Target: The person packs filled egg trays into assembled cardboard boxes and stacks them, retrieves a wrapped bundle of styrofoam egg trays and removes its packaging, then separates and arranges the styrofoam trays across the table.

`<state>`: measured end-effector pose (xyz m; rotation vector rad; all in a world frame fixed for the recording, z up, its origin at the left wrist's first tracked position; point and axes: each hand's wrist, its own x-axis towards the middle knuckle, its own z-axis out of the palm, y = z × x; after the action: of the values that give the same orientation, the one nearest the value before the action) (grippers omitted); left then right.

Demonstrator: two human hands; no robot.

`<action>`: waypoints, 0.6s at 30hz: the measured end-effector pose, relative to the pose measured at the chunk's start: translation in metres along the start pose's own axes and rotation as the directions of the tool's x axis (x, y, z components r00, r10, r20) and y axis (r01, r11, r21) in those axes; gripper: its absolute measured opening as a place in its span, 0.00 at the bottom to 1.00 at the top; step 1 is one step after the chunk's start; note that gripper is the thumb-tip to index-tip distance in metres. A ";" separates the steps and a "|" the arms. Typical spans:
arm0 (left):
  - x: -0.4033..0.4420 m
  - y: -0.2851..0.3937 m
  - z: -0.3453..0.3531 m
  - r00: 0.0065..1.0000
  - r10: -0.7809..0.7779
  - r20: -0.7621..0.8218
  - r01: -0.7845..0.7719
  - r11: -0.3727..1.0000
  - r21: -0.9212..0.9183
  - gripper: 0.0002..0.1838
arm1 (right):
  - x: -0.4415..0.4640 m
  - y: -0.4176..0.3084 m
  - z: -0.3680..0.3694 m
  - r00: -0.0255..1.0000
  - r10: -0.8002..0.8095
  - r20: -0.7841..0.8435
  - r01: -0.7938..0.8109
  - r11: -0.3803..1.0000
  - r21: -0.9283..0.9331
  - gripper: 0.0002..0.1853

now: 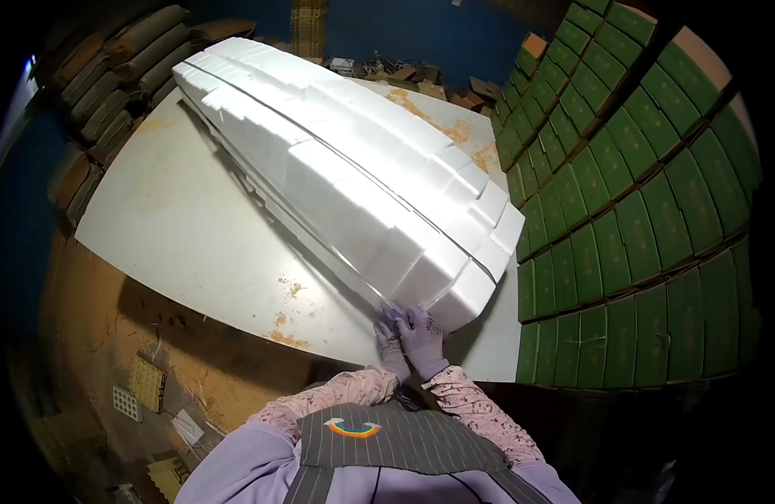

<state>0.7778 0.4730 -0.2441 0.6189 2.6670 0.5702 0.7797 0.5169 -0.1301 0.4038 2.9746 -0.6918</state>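
Observation:
A long bundle of white boxes or foam blocks (354, 181) lies slantwise across the table, with a dark line or strap running along its top. My left hand (391, 346), in a purple glove, is at the lower near edge of this bundle. Right beside it, my right hand (422, 343) wears a matching glove and touches the bundle's near corner. Fingers of both hands are bent and drawn together at one spot. Whatever is between them is too small or hidden to make out.
Under the bundle is a white table (177, 218) with yellowish crumbs (286, 332) on it. Tall rows of green boxes (631, 227) border the right side. Dark stacked bundles (127, 76) stand at the back left. Trays (145, 380) and scraps litter the floor.

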 end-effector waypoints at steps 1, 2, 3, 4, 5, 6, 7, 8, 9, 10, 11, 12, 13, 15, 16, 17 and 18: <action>0.003 0.000 0.002 0.999 -0.038 -0.009 0.038 0.997 0.062 0.53 | -0.003 0.002 0.007 0.999 0.032 -0.006 -0.032 0.999 0.000 0.22; 0.006 -0.001 0.006 0.997 -0.065 -0.029 0.068 0.990 0.124 0.53 | -0.005 0.006 0.012 1.000 -0.007 0.011 0.007 1.000 0.013 0.18; 0.007 0.001 0.010 0.994 -0.092 -0.052 0.100 0.976 0.195 0.53 | -0.006 0.011 0.013 0.998 -0.051 0.026 0.051 0.998 0.023 0.15; 0.007 0.003 0.012 0.991 -0.103 -0.080 0.121 0.957 0.265 0.53 | -0.010 0.007 -0.003 0.989 -0.151 -0.010 0.151 0.988 0.011 0.14; 0.004 0.005 0.014 0.993 -0.091 -0.072 0.106 0.963 0.247 0.53 | -0.009 0.007 -0.026 0.992 -0.123 -0.004 0.123 0.992 0.002 0.14; 0.001 0.007 0.014 0.994 -0.079 -0.081 0.095 0.972 0.216 0.53 | -0.003 0.011 -0.057 0.988 -0.096 0.123 0.097 0.995 -0.003 0.14; -0.006 0.011 -0.005 0.984 -0.025 0.175 0.057 0.982 -0.179 0.52 | 0.002 0.023 -0.081 0.968 -0.069 0.243 0.073 0.997 -0.005 0.14; -0.014 0.019 0.000 0.998 -0.047 0.031 0.052 0.975 -0.214 0.56 | 0.002 0.049 -0.095 0.956 -0.217 0.198 0.243 0.963 -0.115 0.14; -0.016 0.023 -0.001 0.999 -0.032 0.033 0.038 0.976 -0.215 0.56 | 0.006 0.071 -0.108 0.913 -0.370 0.171 0.402 0.886 -0.232 0.15; -0.017 0.026 -0.006 0.994 0.097 0.048 -0.083 0.965 -0.247 0.57 | 0.010 0.058 -0.146 0.948 -0.101 0.303 0.132 0.988 -0.084 0.16; -0.018 0.034 -0.011 0.973 0.224 0.058 -0.199 0.938 -0.283 0.57 | 0.011 0.044 -0.182 0.877 0.144 0.459 -0.174 0.985 0.022 0.16; -0.017 0.047 -0.020 0.971 0.231 0.055 -0.206 0.935 -0.290 0.57 | 0.015 0.051 -0.187 0.858 0.222 0.464 -0.266 0.964 0.030 0.18; -0.016 0.060 -0.029 0.989 0.149 0.017 -0.119 0.845 -0.522 0.57 | 0.015 0.070 -0.170 0.857 0.230 0.461 -0.274 0.961 0.030 0.18; -0.012 0.074 0.005 0.997 0.076 0.026 -0.034 0.695 -0.719 0.56 | 0.004 0.108 -0.113 0.956 -0.292 0.019 0.293 0.954 -0.061 0.16; 0.004 0.074 0.065 0.972 0.194 -0.135 -0.234 0.714 -0.659 0.54 | 0.000 0.099 -0.099 0.976 -0.219 0.015 0.219 0.973 -0.069 0.15; 0.003 0.078 0.056 0.959 0.269 -0.093 -0.279 0.821 -0.499 0.52 | -0.005 0.089 -0.089 0.989 -0.146 0.015 0.147 0.986 -0.077 0.15; 0.001 0.083 0.042 0.938 0.343 -0.051 -0.341 0.886 -0.313 0.50 | -0.010 0.088 -0.085 0.990 -0.139 0.018 0.140 0.987 -0.075 0.15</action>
<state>0.8228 0.5549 -0.2431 0.9959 2.3912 1.0672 0.8127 0.6284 -0.0904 0.1872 3.0282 -0.5866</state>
